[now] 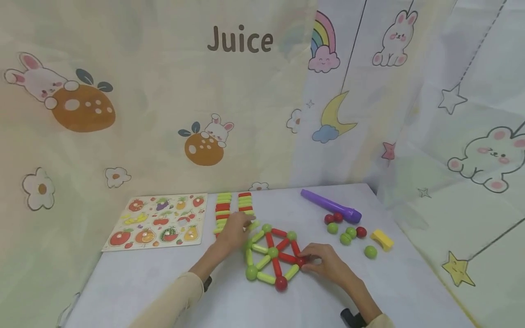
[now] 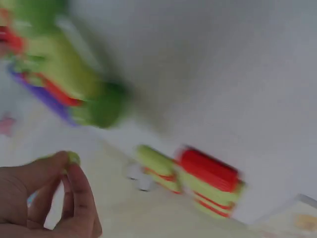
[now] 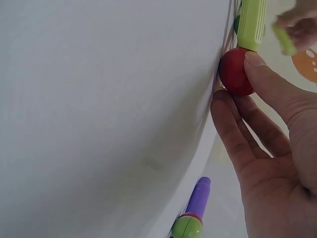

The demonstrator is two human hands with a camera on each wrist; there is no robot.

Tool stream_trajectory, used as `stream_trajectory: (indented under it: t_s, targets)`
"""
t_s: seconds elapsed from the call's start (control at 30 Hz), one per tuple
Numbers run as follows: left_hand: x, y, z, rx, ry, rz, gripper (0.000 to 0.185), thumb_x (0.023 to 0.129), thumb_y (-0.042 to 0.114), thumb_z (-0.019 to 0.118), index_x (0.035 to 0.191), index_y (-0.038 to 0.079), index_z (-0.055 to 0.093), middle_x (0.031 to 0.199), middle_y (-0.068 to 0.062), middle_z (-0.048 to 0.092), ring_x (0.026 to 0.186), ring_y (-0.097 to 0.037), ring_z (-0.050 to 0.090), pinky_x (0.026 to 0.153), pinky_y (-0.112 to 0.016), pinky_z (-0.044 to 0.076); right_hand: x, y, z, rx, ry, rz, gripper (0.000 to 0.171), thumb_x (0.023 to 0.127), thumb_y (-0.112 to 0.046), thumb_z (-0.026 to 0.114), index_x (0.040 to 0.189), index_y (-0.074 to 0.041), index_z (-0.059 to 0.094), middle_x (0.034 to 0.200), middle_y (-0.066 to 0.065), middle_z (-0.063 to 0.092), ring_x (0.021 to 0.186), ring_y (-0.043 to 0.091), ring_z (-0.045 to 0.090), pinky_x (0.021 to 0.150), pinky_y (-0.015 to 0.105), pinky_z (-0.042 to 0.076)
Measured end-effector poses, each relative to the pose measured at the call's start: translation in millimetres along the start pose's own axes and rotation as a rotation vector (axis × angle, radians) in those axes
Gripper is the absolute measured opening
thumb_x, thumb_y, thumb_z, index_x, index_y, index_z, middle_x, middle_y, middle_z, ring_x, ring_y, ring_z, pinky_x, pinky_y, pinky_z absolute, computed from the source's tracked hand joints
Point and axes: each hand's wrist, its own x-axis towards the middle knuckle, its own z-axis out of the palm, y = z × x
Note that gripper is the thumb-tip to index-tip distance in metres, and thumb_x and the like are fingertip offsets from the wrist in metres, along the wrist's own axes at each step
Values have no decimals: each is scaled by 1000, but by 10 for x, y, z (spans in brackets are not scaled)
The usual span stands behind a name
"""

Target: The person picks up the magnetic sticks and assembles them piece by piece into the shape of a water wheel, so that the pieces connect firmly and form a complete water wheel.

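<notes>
A flat wheel-shaped frame of red and yellow-green rods joined by red and green balls lies on the table, with a green ball [image 1: 272,252] at its hub. My left hand [image 1: 234,231] pinches a yellow-green rod [image 1: 254,225] between thumb and fingertips, close to the frame's far left corner; the left wrist view shows the rod's end [image 2: 73,158] poking out of the fingertips. At the frame's right corner, my right hand [image 1: 326,264] holds a red ball [image 3: 234,72] between thumb and fingers. A ribbed yellow-green rod [image 3: 251,25] runs from that ball.
Two columns of stacked rods [image 1: 223,207] lie behind my left hand, beside a fruit picture board [image 1: 160,243]. Back right are a purple microphone-shaped stick [image 1: 328,202], several loose green and red balls [image 1: 371,252] and a yellow block [image 1: 382,240]. A printed curtain [image 1: 254,91] hangs behind the table.
</notes>
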Motion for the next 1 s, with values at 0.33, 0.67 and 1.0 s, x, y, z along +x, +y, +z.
stream_trajectory:
  t_s: [0.33,0.67,1.0]
  targets:
    - [-207,400,307,-298,-122,-3,18,91,2,85,108,7,78,92,7,73,90,-14,68,81,-23,58,-2,10,4,26,35,-84,29,88,-7,88,116,-6,80,108,3,79,98,17,75,89,37,64]
    - [-246,259,464,-256,-101,-51,18,92,0,84,108,7,81,94,5,77,89,-8,68,80,-23,58,29,16,33,31,29,-78,29,87,-5,88,115,-5,80,107,4,79,97,18,75,89,37,64]
    - [-253,268,429,-257,-94,-109,25,94,5,84,118,7,81,100,6,77,93,-12,69,84,-28,62,55,2,-5,23,13,-52,29,90,-10,87,118,-6,80,109,3,79,99,18,75,91,38,64]
